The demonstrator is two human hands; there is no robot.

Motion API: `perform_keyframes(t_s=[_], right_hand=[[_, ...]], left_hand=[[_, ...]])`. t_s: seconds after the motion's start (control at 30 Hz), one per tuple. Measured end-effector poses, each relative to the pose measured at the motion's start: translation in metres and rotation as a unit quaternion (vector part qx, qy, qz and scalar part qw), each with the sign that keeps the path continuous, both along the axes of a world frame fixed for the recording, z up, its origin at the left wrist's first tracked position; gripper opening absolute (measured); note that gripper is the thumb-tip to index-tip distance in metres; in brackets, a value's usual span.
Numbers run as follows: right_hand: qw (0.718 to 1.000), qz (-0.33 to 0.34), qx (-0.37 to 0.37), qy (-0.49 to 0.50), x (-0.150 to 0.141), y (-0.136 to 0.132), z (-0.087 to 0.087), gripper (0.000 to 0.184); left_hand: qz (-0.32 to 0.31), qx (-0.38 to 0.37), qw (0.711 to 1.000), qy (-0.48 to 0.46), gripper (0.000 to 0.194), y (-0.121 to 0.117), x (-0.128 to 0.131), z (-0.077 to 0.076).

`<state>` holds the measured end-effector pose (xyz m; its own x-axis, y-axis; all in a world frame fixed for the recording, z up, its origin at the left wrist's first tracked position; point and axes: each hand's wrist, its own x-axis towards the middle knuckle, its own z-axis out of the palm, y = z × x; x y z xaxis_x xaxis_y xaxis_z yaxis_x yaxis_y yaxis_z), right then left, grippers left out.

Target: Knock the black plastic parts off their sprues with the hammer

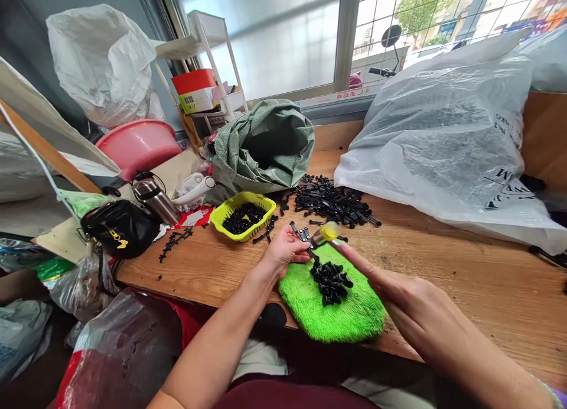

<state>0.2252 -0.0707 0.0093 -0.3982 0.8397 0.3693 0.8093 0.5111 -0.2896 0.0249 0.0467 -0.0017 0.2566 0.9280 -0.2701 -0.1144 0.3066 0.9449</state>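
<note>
Centrally, pinches black pieces [304, 234] in the grip of the left hand [286, 248], at the far-left edge of a green cloth [305, 305]. Extends the right hand [403, 289] to a blurred yellow-ended tool [326, 233] beside them; cannot tell the state of its grip. Shows a small heap [331, 283] on the cloth, a yellow basket [228, 234] beyond, and a larger pile [332, 201] on the wooden surface [425, 261].

Our bench [425, 261] is wood. On our side of the fingers [354, 259], we have a green cloth [296, 291] laid on it; beyond them, a black pile [334, 203] and a sack [241, 166]; to their left, a basket [217, 221] and a sprue [174, 242]; farther right, a white bag [443, 137].
</note>
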Motion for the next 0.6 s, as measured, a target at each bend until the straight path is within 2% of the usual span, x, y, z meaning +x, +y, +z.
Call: perform_keyframes(t_s=[0.13,0.3,0.43,0.53,0.6], right_hand=[[0.997,-0.01,-0.008,-0.075,0.003,0.0,-0.005,0.063],[1.0,-0.024,-0.014,-0.013,0.002,0.0,-0.003,0.063],[0.994,-0.036,-0.065,-0.079,-0.001,-0.001,-0.001,0.067],[0.998,-0.029,-0.055,0.006,-0.003,-0.001,-0.007,0.06],[0.998,-0.042,-0.046,0.026,-0.004,0.0,-0.013,0.056]], left_hand=[[-0.003,0.005,1.0,0.01,0.031,0.0,0.001,0.0],[0.005,0.011,1.0,0.004,0.035,-0.002,0.003,0.0],[0.008,0.011,1.0,0.012,0.039,-0.002,0.001,0.0],[0.001,0.003,1.0,0.002,0.04,0.0,0.002,-0.002],[0.0,-0.001,1.0,-0.001,0.04,0.002,0.004,-0.005]])
